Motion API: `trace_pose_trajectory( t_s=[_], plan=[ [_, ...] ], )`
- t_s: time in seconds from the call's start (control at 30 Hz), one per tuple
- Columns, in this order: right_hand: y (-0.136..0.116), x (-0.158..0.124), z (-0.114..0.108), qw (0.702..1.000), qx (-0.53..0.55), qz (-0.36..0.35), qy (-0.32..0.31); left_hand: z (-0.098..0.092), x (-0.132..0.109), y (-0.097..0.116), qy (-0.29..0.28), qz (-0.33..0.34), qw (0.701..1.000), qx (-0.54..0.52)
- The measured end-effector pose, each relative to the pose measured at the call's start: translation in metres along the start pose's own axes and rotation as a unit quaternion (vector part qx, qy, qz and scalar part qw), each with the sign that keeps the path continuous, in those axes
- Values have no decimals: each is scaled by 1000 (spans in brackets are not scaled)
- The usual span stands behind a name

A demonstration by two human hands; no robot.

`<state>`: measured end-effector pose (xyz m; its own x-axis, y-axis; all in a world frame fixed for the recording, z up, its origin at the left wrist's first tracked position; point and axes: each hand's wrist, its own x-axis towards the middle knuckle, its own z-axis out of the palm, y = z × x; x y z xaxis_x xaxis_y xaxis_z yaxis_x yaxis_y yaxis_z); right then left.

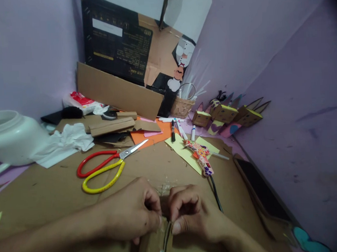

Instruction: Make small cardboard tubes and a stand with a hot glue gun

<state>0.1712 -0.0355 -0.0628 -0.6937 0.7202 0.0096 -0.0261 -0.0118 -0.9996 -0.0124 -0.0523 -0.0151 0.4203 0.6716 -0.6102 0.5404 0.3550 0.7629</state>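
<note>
Both hands meet at the bottom middle over a narrow folded piece of cardboard [154, 244]. With fingers curled and thumb pressed down, my left hand [137, 210] grips its left side near the upper end. My right hand [194, 213] pinches the right edge of the same piece between thumb and fingertips. A dark slit runs between the cardboard's two layers, just below the fingertips. The lower end passes out of view. Scissors [122, 158] with one red and one yellow handle lie beyond my left hand. A patterned glue gun [201, 154] rests beyond my right hand.
A cardboard sheet [61, 184] covers the table. At left stand a white jug [19, 137] and crumpled tissue [73, 138]. Cardboard scraps [112, 127], markers [173, 131] and yellow paper [184, 153] lie behind. Cardboard animal figures [226, 113] and a phone-like dark slab [262, 188] line the right wall.
</note>
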Motion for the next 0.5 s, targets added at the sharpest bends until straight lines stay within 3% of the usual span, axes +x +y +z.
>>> trace_pose_trajectory(
  t_s=[0.3, 0.5],
  plan=[
    [-2, 0, -2, 998, 48, 7, -31, 1, -1, 2, -11, -14, 1000, 3],
    [2, -1, -1, 1000, 8, 3, 5, 2, -1, 2, 12, 12, 1000, 15]
  ],
)
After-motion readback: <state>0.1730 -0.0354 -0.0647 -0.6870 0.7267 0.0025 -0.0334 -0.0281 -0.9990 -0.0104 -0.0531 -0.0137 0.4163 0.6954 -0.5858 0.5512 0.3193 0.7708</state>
